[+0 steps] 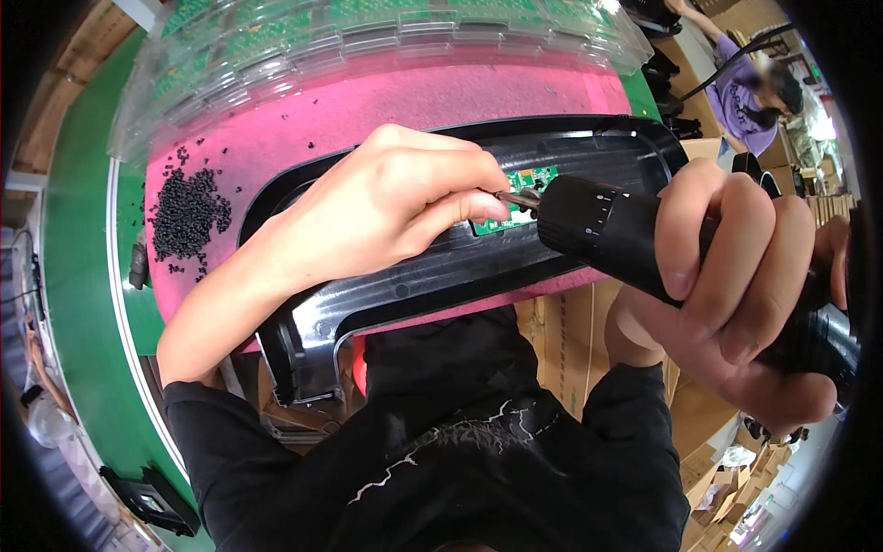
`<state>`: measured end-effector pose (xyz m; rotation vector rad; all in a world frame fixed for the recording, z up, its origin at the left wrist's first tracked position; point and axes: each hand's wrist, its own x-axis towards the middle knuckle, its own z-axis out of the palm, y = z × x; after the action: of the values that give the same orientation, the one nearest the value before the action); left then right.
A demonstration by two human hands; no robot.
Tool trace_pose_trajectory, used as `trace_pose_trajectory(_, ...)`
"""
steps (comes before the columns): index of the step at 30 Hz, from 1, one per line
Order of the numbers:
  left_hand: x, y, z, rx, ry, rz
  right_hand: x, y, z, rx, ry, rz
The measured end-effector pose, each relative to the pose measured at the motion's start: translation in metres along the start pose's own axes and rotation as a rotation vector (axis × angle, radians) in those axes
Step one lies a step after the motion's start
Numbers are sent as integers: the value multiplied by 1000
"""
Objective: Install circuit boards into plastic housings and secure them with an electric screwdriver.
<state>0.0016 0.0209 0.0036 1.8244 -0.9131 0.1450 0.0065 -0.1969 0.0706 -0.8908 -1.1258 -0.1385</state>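
Green circuit board (494, 226) inside a black housing (423, 267), black screwdriver (607, 225) over it.
Right hand (740, 262) grips the screwdriver; left hand (400, 198) has fingers closed at its tip, anything pinched unclear. Clear trays (308, 63) beyond hold green boards (253, 43).

I see the scene in bright light. Pale glare streaks lie on the black housing (441, 272), and the clear plastic trays (368, 48) beyond it shine in white spots. Left of the housing, the green surface (78, 248) bends strongly; far around it, corners turn black.
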Motion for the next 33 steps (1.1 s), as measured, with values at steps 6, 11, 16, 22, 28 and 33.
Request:
trace_pose_trajectory(6,0,1,0,26,-28,22,0,-3,-2,4,-37,1)
trace_pose_trajectory(11,0,2,1,23,-27,10,-1,-3,-5,-1,-46,-6)
trace_pose_trajectory(16,0,4,2,123,8,62,-5,-6,-7,-12,-10,-4)
trace_pose_trajectory(22,-1,4,2,182,-14,44,-1,-6,-6,-23,-70,51)
trace_pose_trajectory(28,0,5,2,156,12,34,-3,-7,-10,26,-54,50)
trace_pose_trajectory(33,0,3,5,45,5,-30,-6,-7,-17,56,-14,60)
